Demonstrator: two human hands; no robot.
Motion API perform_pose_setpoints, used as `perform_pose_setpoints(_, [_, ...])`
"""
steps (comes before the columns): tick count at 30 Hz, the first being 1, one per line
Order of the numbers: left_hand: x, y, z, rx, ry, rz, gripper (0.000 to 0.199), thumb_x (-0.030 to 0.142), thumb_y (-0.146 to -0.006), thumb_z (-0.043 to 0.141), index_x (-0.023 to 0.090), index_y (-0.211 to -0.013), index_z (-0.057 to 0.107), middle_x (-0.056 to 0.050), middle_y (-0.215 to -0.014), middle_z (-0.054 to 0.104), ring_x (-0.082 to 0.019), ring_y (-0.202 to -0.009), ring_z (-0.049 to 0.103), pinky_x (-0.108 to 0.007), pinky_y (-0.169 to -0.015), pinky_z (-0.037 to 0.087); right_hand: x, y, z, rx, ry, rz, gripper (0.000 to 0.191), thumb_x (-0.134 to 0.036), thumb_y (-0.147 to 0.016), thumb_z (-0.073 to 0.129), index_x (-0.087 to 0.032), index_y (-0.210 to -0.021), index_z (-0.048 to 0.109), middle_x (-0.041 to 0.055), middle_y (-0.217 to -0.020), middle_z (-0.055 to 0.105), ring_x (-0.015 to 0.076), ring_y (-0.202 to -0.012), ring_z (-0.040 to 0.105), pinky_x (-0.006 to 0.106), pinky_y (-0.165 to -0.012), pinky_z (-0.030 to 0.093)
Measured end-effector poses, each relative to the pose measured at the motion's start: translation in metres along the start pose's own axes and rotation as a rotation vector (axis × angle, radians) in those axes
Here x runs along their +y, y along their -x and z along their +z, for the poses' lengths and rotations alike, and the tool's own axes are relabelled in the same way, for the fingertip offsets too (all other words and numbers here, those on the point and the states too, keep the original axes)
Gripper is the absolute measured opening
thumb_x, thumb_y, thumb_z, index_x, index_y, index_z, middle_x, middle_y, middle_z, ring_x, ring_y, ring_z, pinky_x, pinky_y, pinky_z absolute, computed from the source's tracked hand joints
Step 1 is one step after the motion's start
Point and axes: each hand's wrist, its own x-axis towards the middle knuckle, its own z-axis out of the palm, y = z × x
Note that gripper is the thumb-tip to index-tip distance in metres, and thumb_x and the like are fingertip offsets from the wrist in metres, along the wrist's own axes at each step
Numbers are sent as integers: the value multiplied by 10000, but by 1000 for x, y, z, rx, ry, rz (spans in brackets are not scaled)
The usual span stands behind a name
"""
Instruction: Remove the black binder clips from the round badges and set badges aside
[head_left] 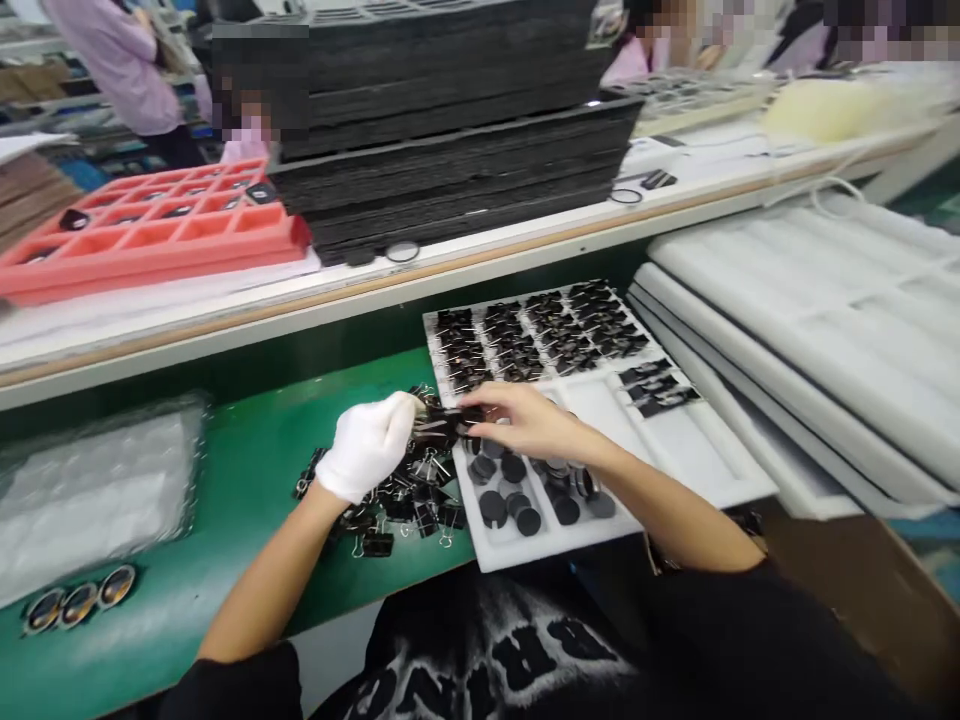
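Note:
My left hand [370, 445], in a white glove, is closed around the metal handles of a black binder clip [442, 428]. The bare fingers of my right hand [525, 420] pinch a small dark piece at the clip's mouth, above the tray's near left corner. Fingers and clip partly hide that piece; it looks like a dark round disc. Under my left hand lies a loose pile of binder clips [424, 505] on the green table. Dark round discs [517, 505] fill near compartments of the white tray [491, 555], and rows of binder clips [525, 335] occupy its far compartments.
Stacked white foam trays [810, 330] stand at the right. Clear plastic trays [97, 480] and round lenses [79, 605] lie left on the green table [247, 500]. The raised shelf [360, 285] bears a red compartment tray [165, 230] and a tall black stack [457, 130]. People are beyond.

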Motion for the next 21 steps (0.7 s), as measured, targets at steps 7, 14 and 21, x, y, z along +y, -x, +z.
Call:
perform_pose_setpoints(7, [-23, 5, -15, 9, 109, -151, 478, 477, -1060, 350, 241, -1192, 744, -9, -895, 785, -180, -743, 733, -322, -755, 557, 85, 163, -149, 252, 446, 138, 249, -340, -956, 616, -252, -1135, 765, 88, -1194, 779, 317, -1131, 720, 512, -1028, 559])
perform_pose_setpoints(14, [-52, -1, -10, 2, 272, -330, 431, 496, -1054, 374, 272, -1156, 728, -11, -949, 749, -230, -790, 710, -442, -838, 568, 159, 241, -168, 302, 447, 279, 279, -408, -952, 604, -250, -1109, 773, 96, -1172, 780, 312, -1114, 731, 511, -1028, 573])
perform_pose_setpoints(21, [-55, 7, -14, -21, 233, -385, 400, 507, -1049, 386, 332, -1147, 733, 28, -955, 759, -239, -835, 721, -458, -895, 576, 175, 239, -142, 438, 633, 294, 294, -299, -968, 548, -223, -1135, 777, 133, -1165, 657, 307, -1117, 660, 503, -986, 516])
